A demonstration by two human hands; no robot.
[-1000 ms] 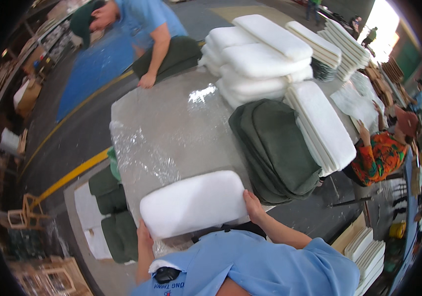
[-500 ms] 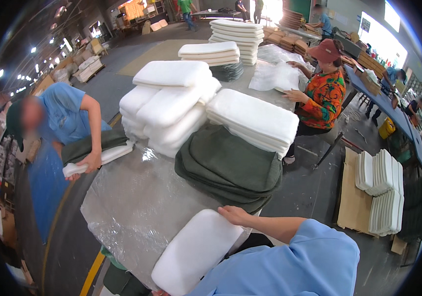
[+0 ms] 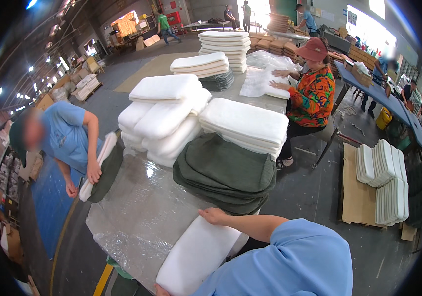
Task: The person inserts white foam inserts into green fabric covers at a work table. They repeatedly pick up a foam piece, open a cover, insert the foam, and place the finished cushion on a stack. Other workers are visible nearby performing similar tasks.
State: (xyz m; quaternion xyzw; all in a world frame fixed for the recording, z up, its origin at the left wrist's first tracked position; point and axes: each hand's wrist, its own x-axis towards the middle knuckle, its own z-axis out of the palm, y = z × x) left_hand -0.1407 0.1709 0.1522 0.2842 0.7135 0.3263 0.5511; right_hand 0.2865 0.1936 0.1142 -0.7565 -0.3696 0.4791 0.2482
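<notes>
Two hands are on one thick white pad (image 3: 196, 256), which lies slantwise at the near edge of a table (image 3: 134, 219) covered in clear plastic. The left hand (image 3: 162, 290) touches the pad's near end at the lower border; it is mostly cut off, so I cannot tell how its fingers stand. The right hand (image 3: 214, 216) lies at the far end, fingers close together and slightly bent over the edge, with the pad below them; whether they pinch it I cannot tell. Just beyond sits a pile of dark green covers (image 3: 226, 170), with a stack of white pads (image 3: 244, 123) behind it. To the left, a co-worker in blue (image 3: 68, 129) holds another pad together with a green cloth (image 3: 106, 178). Farther off, a seated co-worker in a patterned top (image 3: 314, 93) has both hands at a white sheet (image 3: 261, 83). On the far wall, a small sign (image 3: 352, 18) is too small to read.
</notes>
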